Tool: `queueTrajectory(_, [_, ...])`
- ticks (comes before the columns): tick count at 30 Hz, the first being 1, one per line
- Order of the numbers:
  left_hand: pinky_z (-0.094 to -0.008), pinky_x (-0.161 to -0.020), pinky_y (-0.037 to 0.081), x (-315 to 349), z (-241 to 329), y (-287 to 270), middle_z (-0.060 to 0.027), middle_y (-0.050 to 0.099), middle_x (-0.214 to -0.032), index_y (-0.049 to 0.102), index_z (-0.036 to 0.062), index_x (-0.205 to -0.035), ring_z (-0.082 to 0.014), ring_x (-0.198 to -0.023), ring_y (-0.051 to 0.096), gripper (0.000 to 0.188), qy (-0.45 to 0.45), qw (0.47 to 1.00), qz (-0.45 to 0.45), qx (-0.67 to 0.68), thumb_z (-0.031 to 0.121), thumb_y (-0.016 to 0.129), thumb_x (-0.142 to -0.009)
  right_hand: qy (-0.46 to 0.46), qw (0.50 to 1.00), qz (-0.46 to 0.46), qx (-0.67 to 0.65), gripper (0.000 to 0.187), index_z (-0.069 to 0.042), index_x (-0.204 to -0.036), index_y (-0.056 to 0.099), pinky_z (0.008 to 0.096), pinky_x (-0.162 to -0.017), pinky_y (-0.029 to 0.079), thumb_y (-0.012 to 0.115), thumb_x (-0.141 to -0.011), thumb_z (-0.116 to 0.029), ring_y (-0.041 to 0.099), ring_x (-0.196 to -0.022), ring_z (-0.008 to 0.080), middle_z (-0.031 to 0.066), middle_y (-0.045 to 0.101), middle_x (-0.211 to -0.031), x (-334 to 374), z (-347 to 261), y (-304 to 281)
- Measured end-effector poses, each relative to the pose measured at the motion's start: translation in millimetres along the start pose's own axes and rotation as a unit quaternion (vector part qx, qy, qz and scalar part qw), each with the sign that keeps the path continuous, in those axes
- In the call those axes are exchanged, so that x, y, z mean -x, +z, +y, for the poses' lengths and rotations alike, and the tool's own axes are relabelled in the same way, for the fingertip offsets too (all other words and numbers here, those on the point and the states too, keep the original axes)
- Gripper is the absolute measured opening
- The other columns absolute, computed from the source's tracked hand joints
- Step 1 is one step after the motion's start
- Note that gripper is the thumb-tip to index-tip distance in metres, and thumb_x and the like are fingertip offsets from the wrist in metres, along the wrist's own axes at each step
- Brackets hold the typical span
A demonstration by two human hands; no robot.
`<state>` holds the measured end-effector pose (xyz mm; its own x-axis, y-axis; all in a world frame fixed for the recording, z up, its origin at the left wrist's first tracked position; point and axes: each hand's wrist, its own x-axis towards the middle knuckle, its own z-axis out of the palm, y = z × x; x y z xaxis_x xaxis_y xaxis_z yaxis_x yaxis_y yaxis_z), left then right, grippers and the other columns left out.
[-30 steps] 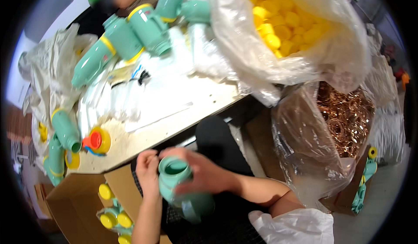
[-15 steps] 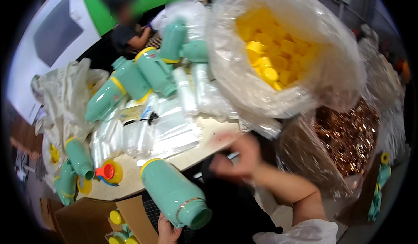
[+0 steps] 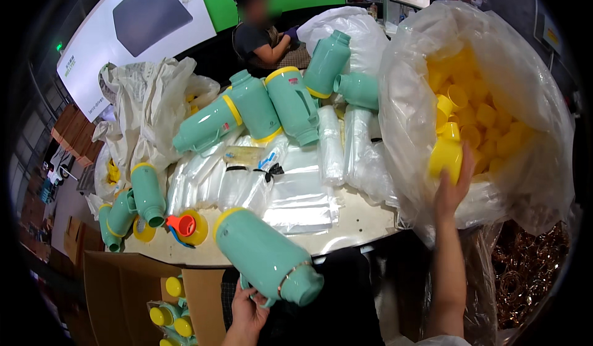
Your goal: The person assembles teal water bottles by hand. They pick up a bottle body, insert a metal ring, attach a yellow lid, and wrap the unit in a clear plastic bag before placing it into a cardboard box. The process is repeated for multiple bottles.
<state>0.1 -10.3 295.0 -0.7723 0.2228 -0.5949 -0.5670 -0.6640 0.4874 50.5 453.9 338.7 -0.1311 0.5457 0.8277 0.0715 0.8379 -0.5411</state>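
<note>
My left hand (image 3: 246,309) is closed around the handle of a green thermos flask (image 3: 262,253), which lies tilted over my lap with its open neck toward the lower right. A yellow band rings its far end, and a thin copper-coloured ring (image 3: 285,278) circles it below the neck. At the right, my right hand (image 3: 454,193) pinches a yellow cup-shaped cap (image 3: 446,159) at the mouth of a big clear plastic bag (image 3: 401,105). Many similar yellow caps (image 3: 488,116) fill that bag.
Several green flasks (image 3: 253,105) lie across clear plastic sleeves (image 3: 296,204) on the table (image 3: 364,216). An orange cup (image 3: 184,224) sits at its left. Below stands a cardboard box (image 3: 123,284) with yellow-capped flasks. A bag of copper-coloured rings (image 3: 531,265) is lower right. Another person (image 3: 262,37) works behind.
My right hand has moved from above my lap, where it looked blurred, up to the cap bag and now grips a yellow cap. My left hand still holds the flask. The view has shifted left.
</note>
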Motion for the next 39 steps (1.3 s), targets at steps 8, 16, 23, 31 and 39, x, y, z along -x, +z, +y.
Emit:
queueTrajectory(8, [-0.0229,-0.050,0.040,21,21,-31,-0.0052,0.056,-0.103,0.039,0.0137,-0.140,-0.0105,-0.060,0.048,0.062,0.060,0.986,-0.090,-0.122,-0.011,0.041,-0.083,-0.165,0.905,-0.276,-0.278,0.071,-0.016,-0.123,0.060,0.0488,-0.097,0.045,0.090,-0.063,-0.039,0.049,-0.121,0.0379,0.0136,0.049,-0.131,252,-204,-62])
queueTrajectory(16, [-0.0415,-0.097,0.050,71,15,-53,-0.0172,0.053,-0.137,0.050,0.0116,-0.139,-0.0408,-0.121,0.054,0.063,0.225,0.649,-0.276,-0.673,-0.010,0.056,-0.080,0.283,0.790,-0.452,-0.303,0.072,-0.001,-0.144,0.040,0.0432,-0.111,0.032,0.067,-0.088,-0.036,0.039,-0.135,0.0308,0.0185,0.042,-0.144,175,-166,-56])
queueTrajectory(23, [-0.0386,-0.079,0.049,92,46,55,-0.0108,0.065,-0.097,0.069,0.0008,-0.115,-0.0248,-0.091,0.061,0.041,0.306,0.638,-0.494,-0.505,0.011,0.074,-0.076,0.239,0.619,-0.661,-0.350,0.062,-0.004,-0.142,0.046,0.0366,-0.107,0.035,0.067,-0.090,-0.032,0.048,-0.122,0.0288,0.0146,0.052,-0.127,141,-151,-41])
queueTrajectory(31, [-0.0380,-0.067,0.045,-99,-9,117,-0.0116,0.057,-0.075,0.064,0.0044,-0.079,-0.0311,-0.069,0.056,0.013,0.497,0.552,-0.324,-0.586,0.009,0.075,-0.077,0.184,0.665,-0.656,-0.305,0.060,-0.004,-0.134,0.054,0.0359,-0.092,0.042,0.077,-0.081,-0.021,0.053,-0.104,0.0295,0.0130,0.055,-0.111,123,-146,-25])
queueTrajectory(39, [-0.0424,-0.074,0.049,-227,-10,98,-0.0153,0.066,-0.082,0.063,0.0018,-0.086,-0.0305,-0.081,0.063,0.026,0.379,0.607,-0.093,-0.692,0.020,0.050,-0.098,0.384,0.644,-0.610,-0.255,0.023,0.001,-0.094,0.066,0.0266,-0.061,0.047,0.076,-0.086,-0.018,0.055,-0.064,0.0093,0.0024,0.065,-0.073,136,-135,21])
